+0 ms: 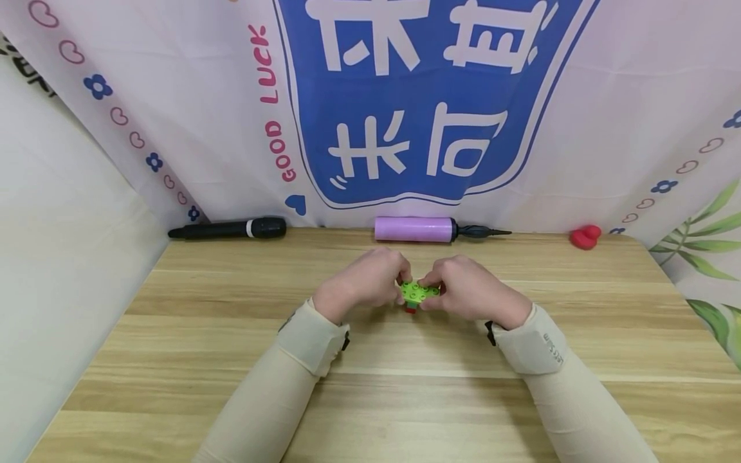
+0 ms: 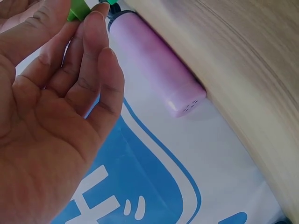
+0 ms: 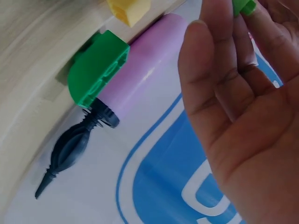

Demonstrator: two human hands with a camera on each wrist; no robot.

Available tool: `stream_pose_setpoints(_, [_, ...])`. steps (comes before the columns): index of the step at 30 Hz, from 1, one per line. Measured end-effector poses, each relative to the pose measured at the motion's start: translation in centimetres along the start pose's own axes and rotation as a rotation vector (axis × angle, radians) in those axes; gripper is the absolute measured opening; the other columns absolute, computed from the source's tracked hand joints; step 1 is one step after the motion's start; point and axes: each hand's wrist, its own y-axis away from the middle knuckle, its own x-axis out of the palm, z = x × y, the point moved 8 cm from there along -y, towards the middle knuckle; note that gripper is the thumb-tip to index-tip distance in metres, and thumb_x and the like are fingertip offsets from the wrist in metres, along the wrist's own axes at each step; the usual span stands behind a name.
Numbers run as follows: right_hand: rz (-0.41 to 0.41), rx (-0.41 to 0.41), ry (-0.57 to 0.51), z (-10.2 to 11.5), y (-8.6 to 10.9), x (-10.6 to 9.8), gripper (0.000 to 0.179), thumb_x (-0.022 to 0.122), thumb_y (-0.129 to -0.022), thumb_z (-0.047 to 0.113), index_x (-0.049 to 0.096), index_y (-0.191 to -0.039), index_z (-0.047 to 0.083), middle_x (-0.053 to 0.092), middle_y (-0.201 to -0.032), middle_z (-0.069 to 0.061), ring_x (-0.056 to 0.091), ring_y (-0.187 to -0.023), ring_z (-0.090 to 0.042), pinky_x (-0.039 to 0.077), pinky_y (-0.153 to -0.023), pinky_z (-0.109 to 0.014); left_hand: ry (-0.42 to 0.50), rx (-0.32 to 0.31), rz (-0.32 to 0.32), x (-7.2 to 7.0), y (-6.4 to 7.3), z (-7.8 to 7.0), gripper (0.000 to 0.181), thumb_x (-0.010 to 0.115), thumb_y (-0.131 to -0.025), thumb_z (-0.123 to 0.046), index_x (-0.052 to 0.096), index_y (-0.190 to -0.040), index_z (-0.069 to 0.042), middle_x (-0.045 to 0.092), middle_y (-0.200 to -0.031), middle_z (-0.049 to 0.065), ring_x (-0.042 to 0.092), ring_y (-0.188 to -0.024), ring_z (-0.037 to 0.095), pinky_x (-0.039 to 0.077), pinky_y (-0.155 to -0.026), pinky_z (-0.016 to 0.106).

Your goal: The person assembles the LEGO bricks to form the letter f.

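Observation:
Near the middle of the table, a lime-green studded toy brick [image 1: 413, 292] is pinched between both hands in the head view. My left hand [image 1: 373, 278] holds its left side with thumb and fingertips, and my right hand [image 1: 470, 288] grips its right side. Under the lime brick show a darker green piece [image 1: 411, 305] and a small red piece [image 1: 410, 310]. In the right wrist view, a green brick with a rounded side [image 3: 98, 70] and a yellow brick [image 3: 131, 9] appear beside the right hand. Fingers hide much of the lime brick in both wrist views.
Along the table's back edge lie a black microphone [image 1: 231, 228], a purple hand pump [image 1: 413, 229] with a black nozzle, and a small red toy [image 1: 586, 236]. Behind them hangs a printed cloth [image 1: 347, 186]. The wooden table [image 1: 382, 411] extends in front of the hands.

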Motion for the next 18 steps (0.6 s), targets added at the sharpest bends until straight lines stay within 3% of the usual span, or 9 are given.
stream_pose_setpoints(9, [0.023,-0.023,-0.160,-1.4,-0.3,0.4,0.028,0.090,-0.086,0.021,0.084,-0.111,0.010,0.076,-0.095,0.002,0.066,-0.080,-0.007,0.056,-0.073,-0.028,-0.007,0.005,0.000,-0.1,0.1,-0.2,0.013,0.087,-0.085,-0.008,0.081,-0.096,-0.013,0.072,-0.090,-0.005,0.063,-0.088,0.017,0.053,-0.087,0.035])
stream_pose_setpoints(18, [0.029,-0.036,-0.157,-1.4,-0.3,0.5,0.033,0.089,-0.087,0.019,0.082,-0.118,0.010,0.074,-0.094,0.002,0.066,-0.079,-0.008,0.055,-0.071,-0.027,0.013,-0.017,0.008,0.0,0.1,-0.3,0.013,0.090,-0.083,-0.009,0.080,-0.091,-0.012,0.069,-0.080,-0.005,0.061,-0.080,0.017,0.051,-0.080,0.033])
